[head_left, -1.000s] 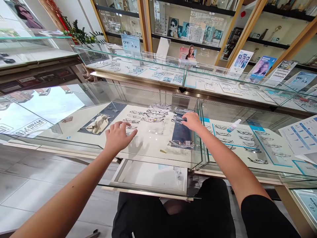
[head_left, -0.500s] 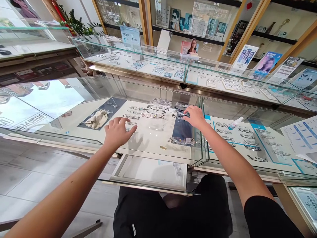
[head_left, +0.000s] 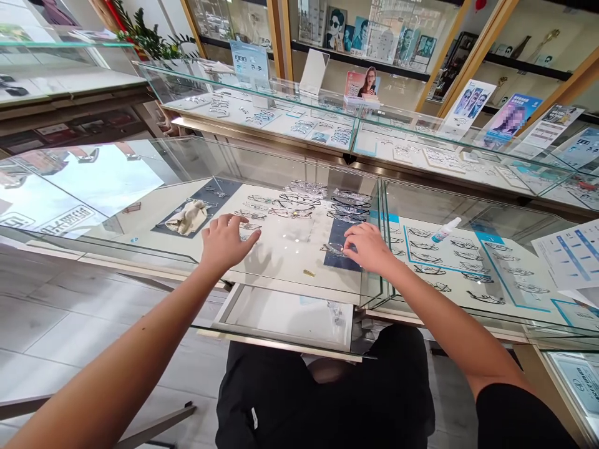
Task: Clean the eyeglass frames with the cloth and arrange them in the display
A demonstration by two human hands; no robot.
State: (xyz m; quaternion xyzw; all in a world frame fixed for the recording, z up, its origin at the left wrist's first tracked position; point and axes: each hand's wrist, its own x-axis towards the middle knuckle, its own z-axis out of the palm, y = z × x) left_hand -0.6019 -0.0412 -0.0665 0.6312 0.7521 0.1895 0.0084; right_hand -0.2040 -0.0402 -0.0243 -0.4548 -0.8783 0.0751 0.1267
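Note:
My right hand (head_left: 368, 247) pinches a pair of thin-framed eyeglasses (head_left: 333, 248) over the dark blue strip (head_left: 344, 260) in the display case. The hand hides the right part of that frame. My left hand (head_left: 228, 240) is open, palm down with thumb and fingers apart, next to a column of wire-framed glasses (head_left: 255, 215), and covers part of the lower ones. Between the hands, more eyeglasses (head_left: 292, 206) lie in rows towards the back. Several dark-framed pairs (head_left: 350, 204) sit at the top of the blue strip.
A beige cloth (head_left: 188, 216) lies crumpled on a dark mat at left. A small gold piece (head_left: 309, 272) is near the front. An open drawer (head_left: 285, 315) juts out below. The glass divider (head_left: 382, 243) stands right, with a spray bottle (head_left: 446, 231) beyond it.
My right hand has come down from the dark-framed pairs to the front eyeglasses, which now sit slightly farther back. My left hand has hardly moved. The view has shifted slightly.

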